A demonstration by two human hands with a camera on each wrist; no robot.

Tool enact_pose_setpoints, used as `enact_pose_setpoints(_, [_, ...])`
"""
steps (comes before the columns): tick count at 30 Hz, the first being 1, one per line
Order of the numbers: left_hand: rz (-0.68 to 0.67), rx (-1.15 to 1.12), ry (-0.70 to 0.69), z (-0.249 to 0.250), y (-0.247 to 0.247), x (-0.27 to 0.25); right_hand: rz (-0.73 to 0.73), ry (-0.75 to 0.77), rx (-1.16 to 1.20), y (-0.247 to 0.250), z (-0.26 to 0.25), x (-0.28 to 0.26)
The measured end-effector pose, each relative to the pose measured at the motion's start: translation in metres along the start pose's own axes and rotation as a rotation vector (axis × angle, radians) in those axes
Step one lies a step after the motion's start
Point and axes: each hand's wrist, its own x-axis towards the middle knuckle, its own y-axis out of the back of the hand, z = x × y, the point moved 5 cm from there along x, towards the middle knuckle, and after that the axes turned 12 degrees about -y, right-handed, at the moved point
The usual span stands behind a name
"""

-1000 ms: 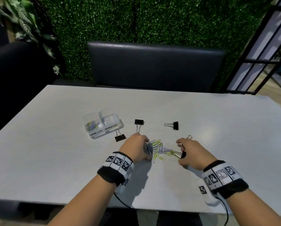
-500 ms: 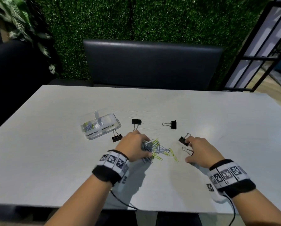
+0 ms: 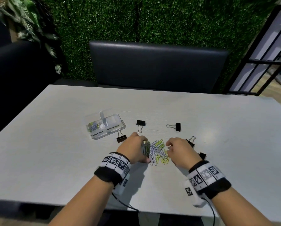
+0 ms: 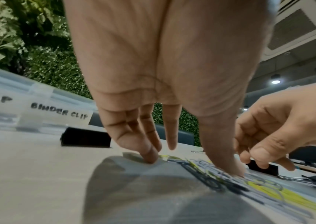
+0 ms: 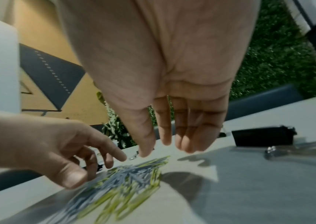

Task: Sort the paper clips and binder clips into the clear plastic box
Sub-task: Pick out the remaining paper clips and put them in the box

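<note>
A heap of grey and yellow paper clips [image 3: 158, 151] lies on the white table [image 3: 55, 160], between my hands. My left hand [image 3: 144, 150] touches its left edge; in the left wrist view the fingers [image 4: 147, 154] reach down onto the table and the thumb presses on clips [image 4: 268, 189]. Just right of the heap, my right hand [image 3: 168, 148] hovers with straight fingers [image 5: 189, 142] and holds nothing. The clear plastic box [image 3: 104, 126], with paper clips in its left compartment, stands at the back left. Several black binder clips lie around: [image 3: 140, 123], [image 3: 177, 126], [image 3: 121, 138].
Two more binder clips [image 3: 191, 141] [image 3: 202, 155] lie behind my right hand. The box bears a "BINDER CLIP" label [image 4: 59, 112]. A dark bench [image 3: 157, 67] and a green hedge wall stand beyond the table. The table's front edge is close to my wrists.
My right hand carried a binder clip out of the heap, set it down to the right and came back to the heap, holding nothing. My left hand stayed at the heap's left edge.
</note>
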Motion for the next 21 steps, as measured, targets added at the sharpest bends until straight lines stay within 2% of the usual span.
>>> enact_pose_setpoints(4, [-0.010,0.024,0.014,-0.009,0.006,0.006,-0.001,0.025,0.012,0.016,-0.004,0.012])
enact_pose_setpoints(10, [-0.005,0.094,-0.031,0.002,0.010,0.021,-0.097,0.145,-0.187,0.004,-0.033,0.036])
enact_pose_setpoints(14, [0.068,0.016,-0.008,-0.001,0.012,0.029,-0.069,0.138,-0.203,-0.003,-0.034,0.045])
enact_pose_setpoints(21, [0.078,-0.081,0.037,-0.009,0.007,0.034,-0.037,0.090,-0.143,-0.003,-0.020,0.050])
